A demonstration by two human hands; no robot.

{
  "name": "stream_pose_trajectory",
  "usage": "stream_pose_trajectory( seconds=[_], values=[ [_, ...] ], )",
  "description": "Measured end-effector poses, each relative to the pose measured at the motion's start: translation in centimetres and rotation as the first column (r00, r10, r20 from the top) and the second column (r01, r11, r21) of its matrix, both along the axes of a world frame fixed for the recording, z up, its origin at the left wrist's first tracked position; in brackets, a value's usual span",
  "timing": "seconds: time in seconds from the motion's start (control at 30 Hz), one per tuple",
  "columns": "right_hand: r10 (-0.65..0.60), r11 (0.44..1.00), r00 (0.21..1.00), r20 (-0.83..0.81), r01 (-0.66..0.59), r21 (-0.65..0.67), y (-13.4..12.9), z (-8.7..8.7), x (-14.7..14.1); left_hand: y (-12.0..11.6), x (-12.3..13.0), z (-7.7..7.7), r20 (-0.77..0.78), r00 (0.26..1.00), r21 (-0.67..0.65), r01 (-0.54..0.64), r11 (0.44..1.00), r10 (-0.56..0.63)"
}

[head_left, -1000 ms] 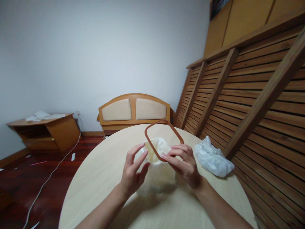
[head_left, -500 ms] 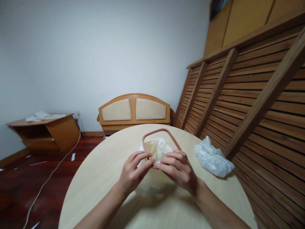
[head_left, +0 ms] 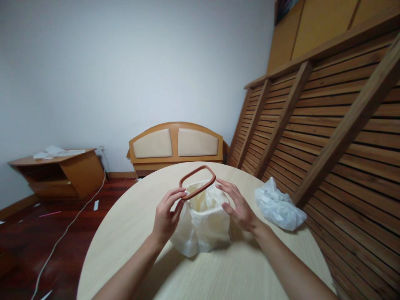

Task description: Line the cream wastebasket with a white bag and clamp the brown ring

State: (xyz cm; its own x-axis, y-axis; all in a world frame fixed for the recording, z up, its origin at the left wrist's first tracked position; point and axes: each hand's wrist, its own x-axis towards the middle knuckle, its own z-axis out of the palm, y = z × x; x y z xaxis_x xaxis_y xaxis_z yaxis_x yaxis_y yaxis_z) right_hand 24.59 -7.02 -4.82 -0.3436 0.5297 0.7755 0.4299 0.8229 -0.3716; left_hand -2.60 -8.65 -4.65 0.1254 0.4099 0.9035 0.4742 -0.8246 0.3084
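Note:
A bin lined with a whitish plastic bag (head_left: 209,227) stands on the round pale table (head_left: 125,233); the bag is folded over its rim and hangs loose on the left. Above the opening, a brown rounded frame (head_left: 197,193) is tilted. My left hand (head_left: 167,214) pinches the frame's near left corner between thumb and fingers. My right hand (head_left: 239,208) is open at the right of the bin, thumb and fingers apart, fingertips close to the frame's right corner.
A crumpled white plastic bag (head_left: 279,205) lies on the table's right side. Wooden slatted panels (head_left: 353,166) lean along the right. Behind the table is a headboard (head_left: 175,160); a low cabinet (head_left: 78,171) with papers stands at the left.
The brown frame has risen off the bin's near rim and turned, its right end now clear of the bag. My right hand has opened and moved right; the bag's front is now exposed.

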Motion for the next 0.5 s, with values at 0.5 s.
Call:
stream_pose_trajectory(
  seconds=[0.5],
  values=[
    [0.059, 0.994, 0.994, -0.090, -0.067, -0.089, 0.06, -0.58, 0.23, -0.31, -0.02, 0.26, -0.223, 0.975, 0.131, 0.028, 0.991, 0.002]
  ],
)
